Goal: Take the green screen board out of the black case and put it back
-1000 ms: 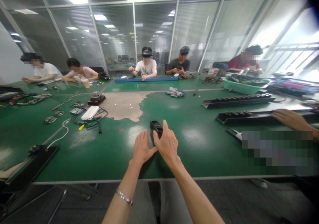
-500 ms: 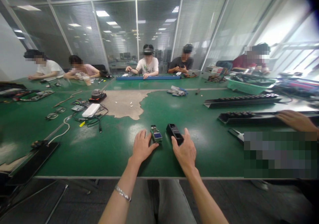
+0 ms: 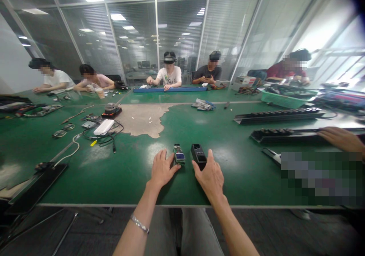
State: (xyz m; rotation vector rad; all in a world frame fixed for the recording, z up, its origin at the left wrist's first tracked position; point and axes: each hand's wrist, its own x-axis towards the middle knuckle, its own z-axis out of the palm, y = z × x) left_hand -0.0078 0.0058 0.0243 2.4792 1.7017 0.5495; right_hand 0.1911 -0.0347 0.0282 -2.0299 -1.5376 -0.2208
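Watching remotely, I saw the left hand point(image 3: 163, 168), fingers partly spread, beside the circuit board point(image 3: 179, 157) just below the frame's centre; whether they gripped it I couldn't tell. The right hand point(image 3: 210, 174) held the black housing point(image 3: 197, 151) between thumb and fingers, just right of the board. A second earlier only the housing showed between the hands; now the two lay apart, so I judged them separated. Beyond, the green table point(image 3: 114, 184) carried a white box point(image 3: 104, 127) among cables point(image 3: 114, 149) at middle left and showed a bare brown patch point(image 3: 139, 119). Farthest, across the upper frame, co-workers point(image 3: 170, 76) sat before a glass partition point(image 3: 179, 28).
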